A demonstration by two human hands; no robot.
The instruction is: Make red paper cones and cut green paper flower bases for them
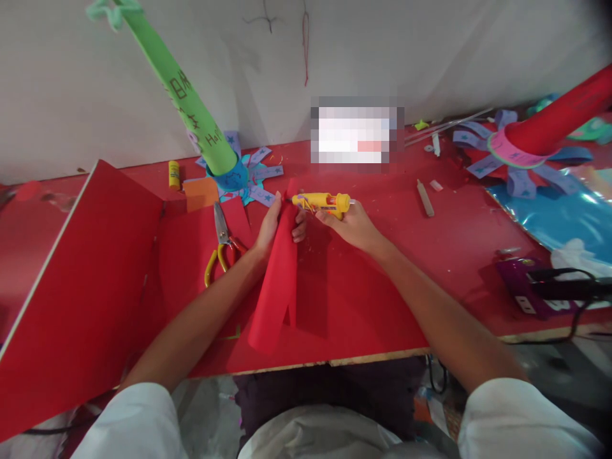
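Note:
A rolled sheet of red paper (278, 280) stands tilted over the table, wider at its lower end. My left hand (272, 223) is wrapped round its upper part, with fingertips showing on the right side. In my right hand (351, 223) is a yellow hot glue gun (322, 202), a glue stick poking from its back end. The gun's nozzle points left and meets the top of the red paper; whether glue is coming out cannot be seen. Scissors (222, 242) with yellow and red handles lie just left of my left forearm.
A green paper tube (191, 108) on a blue base leans at the back left, near a yellow glue stick container (174, 175). A red upright panel (90, 274) borders the left. At right are a red tube (564, 118), a blue shiny sheet (559, 217) and a purple box (521, 287).

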